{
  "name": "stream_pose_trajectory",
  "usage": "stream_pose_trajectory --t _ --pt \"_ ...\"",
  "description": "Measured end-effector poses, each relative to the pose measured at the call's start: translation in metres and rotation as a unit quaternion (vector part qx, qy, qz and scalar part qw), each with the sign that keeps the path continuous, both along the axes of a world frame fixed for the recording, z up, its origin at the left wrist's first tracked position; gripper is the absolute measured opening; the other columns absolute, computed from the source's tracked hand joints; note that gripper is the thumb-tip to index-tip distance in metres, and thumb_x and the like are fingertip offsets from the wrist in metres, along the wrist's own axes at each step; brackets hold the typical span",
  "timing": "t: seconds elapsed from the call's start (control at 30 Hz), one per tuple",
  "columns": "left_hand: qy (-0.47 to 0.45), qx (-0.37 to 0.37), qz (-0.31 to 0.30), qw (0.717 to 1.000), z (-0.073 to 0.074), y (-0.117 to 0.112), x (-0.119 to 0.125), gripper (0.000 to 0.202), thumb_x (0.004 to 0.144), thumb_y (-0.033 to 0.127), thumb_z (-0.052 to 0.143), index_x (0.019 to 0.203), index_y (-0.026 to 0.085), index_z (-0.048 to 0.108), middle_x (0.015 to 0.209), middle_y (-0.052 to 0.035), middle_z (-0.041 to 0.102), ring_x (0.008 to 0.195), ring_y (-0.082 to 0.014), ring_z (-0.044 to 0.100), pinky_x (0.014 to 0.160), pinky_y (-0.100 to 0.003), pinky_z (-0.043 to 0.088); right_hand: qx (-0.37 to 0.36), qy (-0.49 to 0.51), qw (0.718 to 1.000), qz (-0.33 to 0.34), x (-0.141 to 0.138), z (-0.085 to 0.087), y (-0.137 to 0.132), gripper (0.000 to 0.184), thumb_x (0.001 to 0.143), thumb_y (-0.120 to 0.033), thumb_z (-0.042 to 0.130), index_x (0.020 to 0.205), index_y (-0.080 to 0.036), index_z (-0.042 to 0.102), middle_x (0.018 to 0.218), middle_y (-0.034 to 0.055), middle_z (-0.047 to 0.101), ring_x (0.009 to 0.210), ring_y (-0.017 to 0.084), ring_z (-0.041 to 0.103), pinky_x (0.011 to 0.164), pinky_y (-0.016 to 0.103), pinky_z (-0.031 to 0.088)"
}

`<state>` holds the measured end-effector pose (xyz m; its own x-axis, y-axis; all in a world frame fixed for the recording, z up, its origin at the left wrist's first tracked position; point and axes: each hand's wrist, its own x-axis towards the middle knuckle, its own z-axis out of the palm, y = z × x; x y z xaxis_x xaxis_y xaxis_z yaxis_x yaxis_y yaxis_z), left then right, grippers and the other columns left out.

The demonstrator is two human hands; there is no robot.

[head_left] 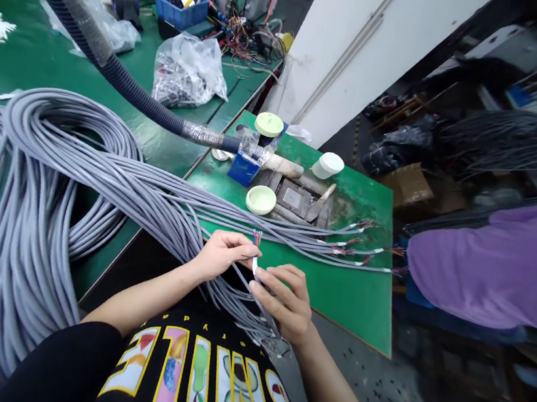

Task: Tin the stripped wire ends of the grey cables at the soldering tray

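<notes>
Grey sheathed cable end w/ coloured stripped wires stands nearly upright btwn both hands, above lap at green bench edge. Left hand pinches it near the tip; right hand grips sheath just below, fingers curled. Long axis runs tip-up, away from body.

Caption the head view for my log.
Both hands, left hand and right hand, pinch one grey cable's stripped end over green bench.

one head-worn view looks forward and steeply down from close above the person's own lap, facing the green tabletop ahead; the near edge of the frame takes in the chest and forearms.
</notes>
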<state>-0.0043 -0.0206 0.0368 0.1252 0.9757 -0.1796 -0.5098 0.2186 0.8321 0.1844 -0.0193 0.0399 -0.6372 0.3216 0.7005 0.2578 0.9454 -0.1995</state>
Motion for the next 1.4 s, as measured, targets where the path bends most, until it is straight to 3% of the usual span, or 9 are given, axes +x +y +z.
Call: stream_pose_trajectory --t 0.43,0.73,1.4 --pt "-0.006 0.027 0.065 0.997 -0.001 -0.001 0.008 0.038 0.061 0.044 0.08 0.064 0.016 0.054 0.05 0.0049 0.059 0.043 -0.0067 0.051 0.044 -0.019 0.038 -0.016 0.017 1.0 -0.005 0.0 -0.012 0.0 0.039 0.092 -0.016 0.052 0.127 -0.031 0.058 0.114 0.0055 0.068 0.097 0.024 0.061 0.077 0.045 0.053" --pt "-0.011 0.018 0.077 0.997 0.0 -0.003 0.01 0.04 0.063 0.048 0.078 0.065 0.016 0.053 0.051 0.0055 0.059 0.041 -0.005 0.048 0.044 -0.019 0.038 -0.017 0.032 0.999 0.01 -0.002 -0.016 0.001 0.038 0.09 -0.013 0.056 0.127 -0.023 0.059 0.115 0.01 0.067 0.1 0.026 0.06 0.08 0.045 0.051" --pt "-0.062 0.016 0.111 0.992 -0.007 -0.001 0.012 0.04 0.067 0.046 0.076 0.072 0.016 0.05 0.058 0.0056 0.059 0.05 -0.0071 0.056 0.053 -0.02 0.044 -0.01 0.033 0.999 0.01 -0.003 -0.015 0.002 0.033 0.09 -0.012 0.056 0.122 -0.021 0.062 0.115 0.0101 0.066 0.101 0.024 0.059 0.083 0.044 0.05"
